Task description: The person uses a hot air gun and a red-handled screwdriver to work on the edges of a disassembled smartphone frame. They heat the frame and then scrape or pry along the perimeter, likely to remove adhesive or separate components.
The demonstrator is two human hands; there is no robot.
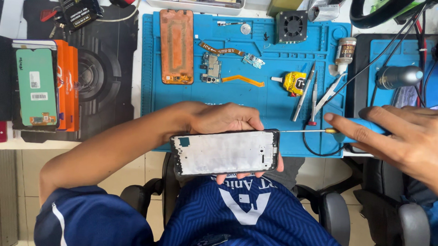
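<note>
Phone frame [226,152], stripped and showing its pale inner plate, lies lengthwise in the left hand [224,119], whose fingers wrap around it from behind with the fingertips showing under its lower edge; it is held over the person's lap, just in front of the near edge of the blue work mat [274,103]. The right hand [400,138] is closed around the blue handle of a screwdriver [327,131], forefinger stretched along it, and the thin shaft points at the frame's right end. On the mat beyond the frame lie an orange-backed panel [176,46], a small circuit board [210,68], flex cables [221,50], a yellow glue tube [292,83] and tweezers [330,95]. Left of the mat, a green-backed screen [35,86] rests on an orange box on the surface.
</note>
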